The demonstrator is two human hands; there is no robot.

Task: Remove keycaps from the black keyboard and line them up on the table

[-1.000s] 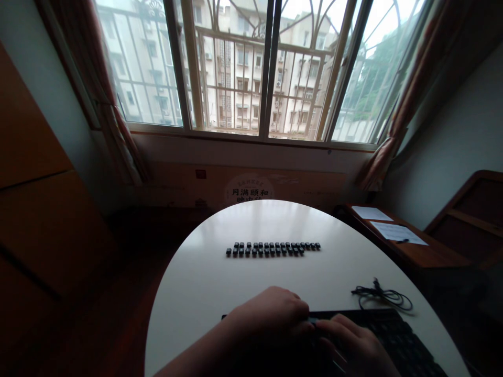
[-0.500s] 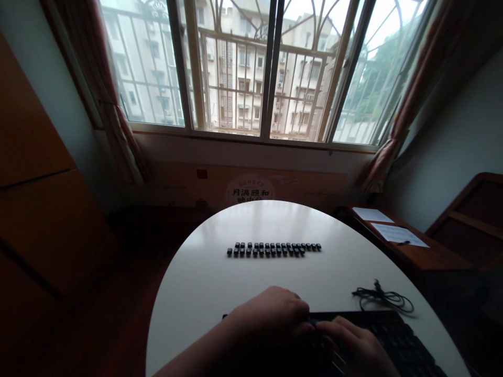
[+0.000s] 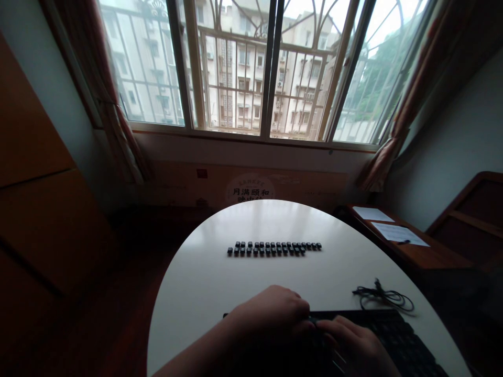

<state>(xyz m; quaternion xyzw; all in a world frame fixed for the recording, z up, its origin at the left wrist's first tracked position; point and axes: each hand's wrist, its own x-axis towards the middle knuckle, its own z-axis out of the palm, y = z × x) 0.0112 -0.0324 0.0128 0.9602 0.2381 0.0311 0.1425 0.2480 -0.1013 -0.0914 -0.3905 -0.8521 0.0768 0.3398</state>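
A black keyboard lies at the near edge of the round white table. My left hand rests palm down on its left part, fingers bent onto the keys. My right hand lies beside it on the keyboard's middle, fingertips meeting the left hand's; whatever they pinch is hidden in shadow. Further out on the table, two neat rows of loose black keycaps sit apart from both hands.
A coiled black cable lies on the table right of the hands. A wooden side table with papers stands to the right. A barred window and curtains fill the back. Wooden furniture lines the left.
Both hands have stayed on the keyboard with hardly any shift. The view has moved slightly.
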